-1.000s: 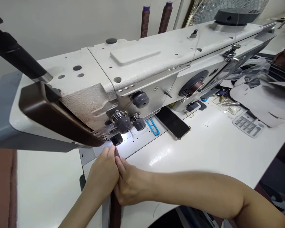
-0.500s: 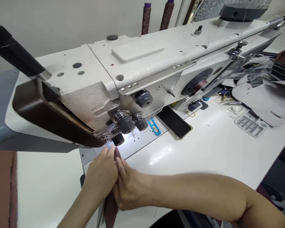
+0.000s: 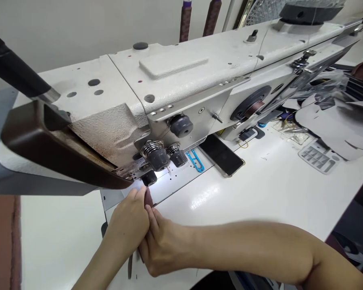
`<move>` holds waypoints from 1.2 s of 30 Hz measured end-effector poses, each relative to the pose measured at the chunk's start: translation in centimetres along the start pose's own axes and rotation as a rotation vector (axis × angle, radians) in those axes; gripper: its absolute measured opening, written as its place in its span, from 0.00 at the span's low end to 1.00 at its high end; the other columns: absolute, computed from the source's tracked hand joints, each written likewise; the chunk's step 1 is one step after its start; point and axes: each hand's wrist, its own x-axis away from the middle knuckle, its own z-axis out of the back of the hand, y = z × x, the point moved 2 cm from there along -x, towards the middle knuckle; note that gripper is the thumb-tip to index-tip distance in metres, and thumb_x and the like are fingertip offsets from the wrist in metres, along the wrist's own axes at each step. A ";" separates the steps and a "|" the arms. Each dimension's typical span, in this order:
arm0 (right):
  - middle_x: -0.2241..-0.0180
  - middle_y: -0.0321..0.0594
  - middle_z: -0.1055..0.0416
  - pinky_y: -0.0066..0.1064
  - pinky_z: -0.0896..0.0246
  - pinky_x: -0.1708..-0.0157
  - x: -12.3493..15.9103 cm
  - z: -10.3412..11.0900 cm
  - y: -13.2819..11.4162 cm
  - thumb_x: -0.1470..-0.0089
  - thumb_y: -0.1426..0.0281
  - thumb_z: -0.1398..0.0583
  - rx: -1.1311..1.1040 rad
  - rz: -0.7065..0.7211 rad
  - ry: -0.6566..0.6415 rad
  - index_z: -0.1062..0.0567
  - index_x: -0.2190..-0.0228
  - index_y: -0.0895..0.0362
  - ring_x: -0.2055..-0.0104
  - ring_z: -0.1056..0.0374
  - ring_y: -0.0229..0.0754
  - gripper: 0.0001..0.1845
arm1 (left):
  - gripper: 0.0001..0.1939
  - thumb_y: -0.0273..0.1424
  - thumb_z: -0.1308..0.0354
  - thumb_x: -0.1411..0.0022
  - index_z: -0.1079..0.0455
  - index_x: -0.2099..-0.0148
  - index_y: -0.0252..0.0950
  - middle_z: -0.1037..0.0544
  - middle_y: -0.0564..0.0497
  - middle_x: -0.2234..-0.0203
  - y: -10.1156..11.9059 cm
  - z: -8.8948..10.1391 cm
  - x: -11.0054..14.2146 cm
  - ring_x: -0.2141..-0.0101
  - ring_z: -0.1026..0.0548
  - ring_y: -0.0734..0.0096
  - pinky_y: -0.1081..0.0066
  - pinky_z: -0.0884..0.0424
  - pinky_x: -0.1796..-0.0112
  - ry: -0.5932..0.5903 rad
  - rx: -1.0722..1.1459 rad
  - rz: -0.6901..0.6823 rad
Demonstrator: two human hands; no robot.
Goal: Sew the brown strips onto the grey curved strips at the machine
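Observation:
A white sewing machine (image 3: 175, 66) stretches across the view, its lit needle area partly hidden behind dark tension knobs (image 3: 157, 158). Just below that area, a brown piece of flat material (image 3: 148, 197) with a pale mesh-like side lies mostly hidden under my hands. My left hand (image 3: 131, 217) is closed on the material beside the needle area, its fingertips close together. Touching it from the right, my right hand (image 3: 163, 243) pinches the material's near part with curled fingers. A narrow dark end (image 3: 130, 266) shows below my hands.
A phone (image 3: 222, 155) and a blue slotted plate (image 3: 195, 160) lie right of the needle area. Farther right are a grey stencil-like plate (image 3: 318, 157) and pale cut pieces (image 3: 332, 125). Two brown thread spools (image 3: 185, 22) stand behind the machine. Brown material (image 3: 3, 241) is at far left.
My right hand has shifted slightly down and left, and the brown length hanging below my hands is now mostly out of sight. My left hand stays nearly in place. The view has shifted slightly.

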 end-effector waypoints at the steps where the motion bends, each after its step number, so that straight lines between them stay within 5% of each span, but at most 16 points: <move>1: 0.72 0.59 0.23 0.52 0.31 0.69 0.0 0.1 0.0 0.50 0.77 0.47 0.001 0.013 -0.006 0.23 0.71 0.69 0.67 0.24 0.62 0.13 | 0.26 0.18 0.58 0.36 0.42 0.36 0.28 0.31 0.40 0.48 0.0 0.1 0.0 0.51 0.29 0.62 0.66 0.34 0.51 -0.004 0.012 -0.001; 11: 0.72 0.61 0.23 0.54 0.30 0.64 0.2 -1.1 0.5 0.50 0.77 0.47 -0.030 -0.045 0.033 0.24 0.71 0.70 0.67 0.24 0.60 0.12 | 0.20 0.18 0.59 0.36 0.35 0.46 0.30 0.29 0.43 0.54 -0.3 0.3 -0.4 0.54 0.29 0.62 0.65 0.34 0.54 0.008 0.154 -0.015; 16: 0.74 0.57 0.23 0.62 0.36 0.51 0.2 -1.2 1.4 0.51 0.78 0.46 -0.035 -0.053 0.071 0.25 0.74 0.66 0.69 0.25 0.58 0.10 | 0.17 0.21 0.60 0.34 0.33 0.49 0.32 0.29 0.43 0.54 -0.7 0.4 -0.6 0.55 0.28 0.63 0.64 0.34 0.54 0.027 0.188 -0.023; 21: 0.67 0.61 0.22 0.63 0.44 0.42 0.2 -1.2 2.0 0.47 0.79 0.46 0.027 -0.021 0.001 0.23 0.67 0.72 0.63 0.24 0.58 0.12 | 0.16 0.21 0.60 0.33 0.32 0.53 0.32 0.29 0.43 0.53 -0.7 0.6 -0.8 0.54 0.29 0.62 0.64 0.33 0.55 0.044 0.215 -0.055; 30: 0.65 0.62 0.23 0.63 0.44 0.43 0.4 -1.8 2.3 0.47 0.81 0.47 0.000 -0.032 -0.039 0.23 0.65 0.75 0.61 0.24 0.60 0.14 | 0.18 0.20 0.59 0.33 0.29 0.51 0.31 0.27 0.43 0.59 -0.5 0.2 -1.0 0.56 0.28 0.59 0.61 0.31 0.56 0.052 -0.011 -0.101; 33: 0.63 0.64 0.23 0.61 0.43 0.43 0.4 -1.9 2.3 0.47 0.81 0.48 0.001 -0.021 -0.065 0.24 0.63 0.77 0.59 0.25 0.60 0.15 | 0.18 0.18 0.59 0.35 0.28 0.55 0.31 0.28 0.41 0.54 -0.9 -0.4 -1.1 0.55 0.28 0.59 0.62 0.31 0.55 0.067 -0.065 -0.135; 36: 0.62 0.65 0.24 0.58 0.39 0.46 0.3 -1.5 2.1 0.47 0.81 0.48 -0.005 -0.031 -0.082 0.24 0.61 0.79 0.58 0.25 0.59 0.17 | 0.20 0.19 0.59 0.34 0.34 0.44 0.29 0.32 0.39 0.47 -1.5 -1.1 -1.1 0.50 0.30 0.60 0.62 0.32 0.51 0.112 -0.028 -0.143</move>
